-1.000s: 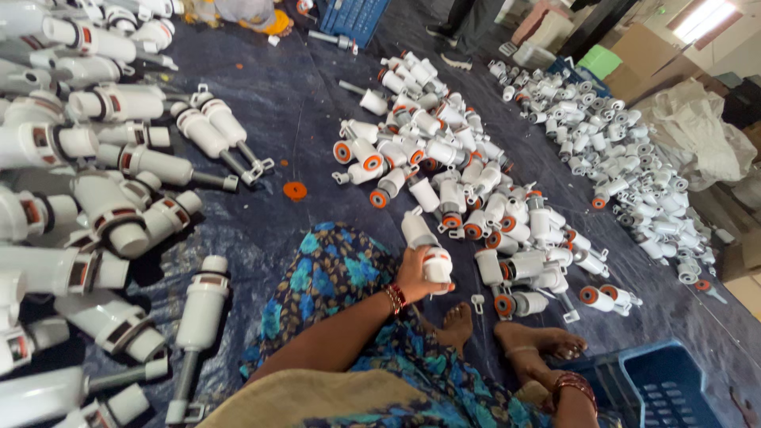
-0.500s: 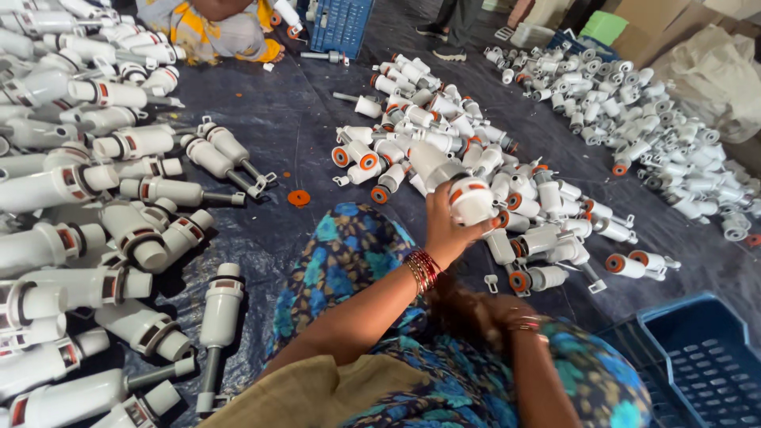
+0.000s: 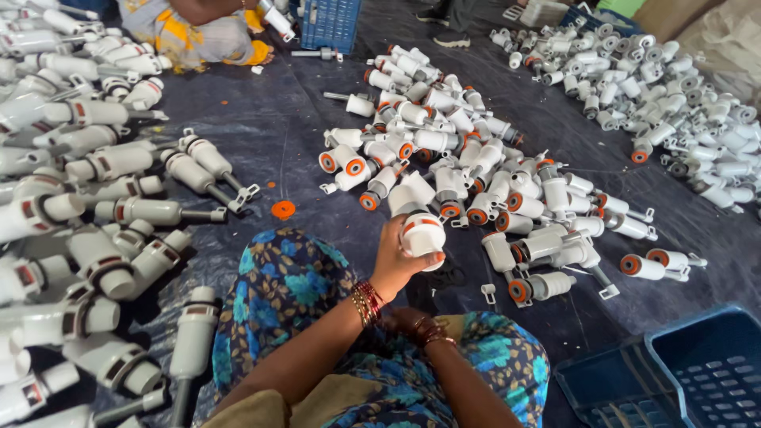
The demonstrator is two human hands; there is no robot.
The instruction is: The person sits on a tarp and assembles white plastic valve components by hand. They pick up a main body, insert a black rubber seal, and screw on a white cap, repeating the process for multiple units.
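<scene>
1. The left hand [image 3: 396,257] is seen raised over the lap, its fingers curled closed around a white plastic fitting [image 3: 421,230] with an orange ring near its top.
2. The held fitting is located just in front of the knees, close to the near edge of the central pile of white fittings [image 3: 468,170] spread on the dark floor sheet [image 3: 285,119].
3. The right hand is largely hidden below the left forearm; only the bangled wrist [image 3: 428,329] is shown, so its grip cannot be told.
4. A loose orange ring [image 3: 283,209] is noted on the sheet, left of the held fitting.
5. Larger assembled units [image 3: 119,210] are laid at the left; a blue crate [image 3: 697,357] is placed at the lower right.
</scene>
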